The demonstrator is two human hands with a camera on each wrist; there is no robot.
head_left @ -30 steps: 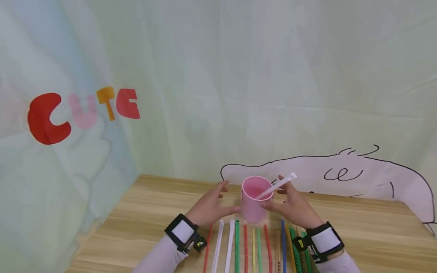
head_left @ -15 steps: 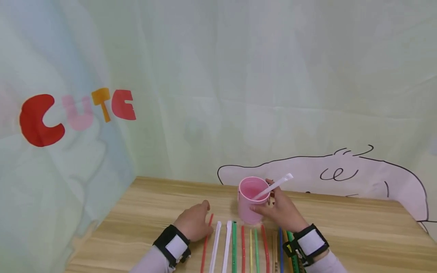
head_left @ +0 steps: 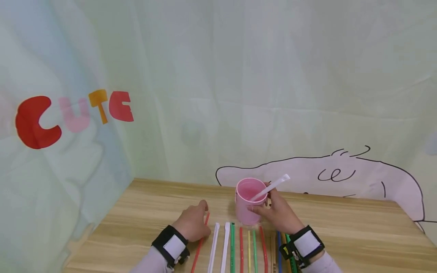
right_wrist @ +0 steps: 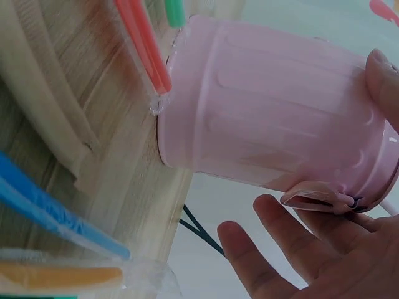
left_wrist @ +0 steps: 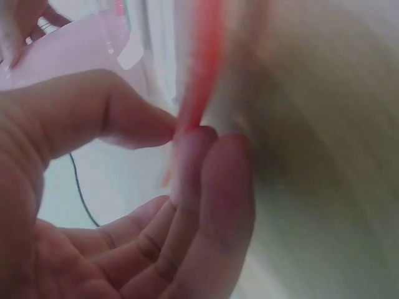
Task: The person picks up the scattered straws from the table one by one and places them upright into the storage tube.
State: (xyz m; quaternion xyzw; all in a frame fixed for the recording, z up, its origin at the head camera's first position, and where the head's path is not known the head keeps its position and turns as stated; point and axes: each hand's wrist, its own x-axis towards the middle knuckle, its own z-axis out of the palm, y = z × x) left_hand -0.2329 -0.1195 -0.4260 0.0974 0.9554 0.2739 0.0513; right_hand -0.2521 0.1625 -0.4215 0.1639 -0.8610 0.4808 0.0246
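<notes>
My left hand (head_left: 192, 223) pinches the red straw (left_wrist: 204, 68) at the left end of the row, between thumb and fingertips near its far end. The straw lies slanted under the hand in the head view. My right hand (head_left: 280, 213) holds a small pink bucket (head_left: 248, 213), its thumb on the near side by the rim and its fingers at the right side. In the right wrist view, the bucket's handle bracket (right_wrist: 315, 196) sits close to those fingers. A white paper-wrapped straw (head_left: 273, 187) leans inside the bucket, its upper end sticking out to the right.
In front of the bucket lies a row of straws: white wrapped ones (head_left: 214, 246), green (head_left: 233, 246), red (head_left: 241, 250), yellow (head_left: 249, 250), brown and blue (head_left: 279, 250). They rest on a wooden table (head_left: 153, 201). A printed curtain (head_left: 191, 94) hangs behind its back edge.
My left hand has left the bucket's side, moved left and nearer, and taken hold of the leftmost red straw, which now slants more. My right hand remains at the bucket.
</notes>
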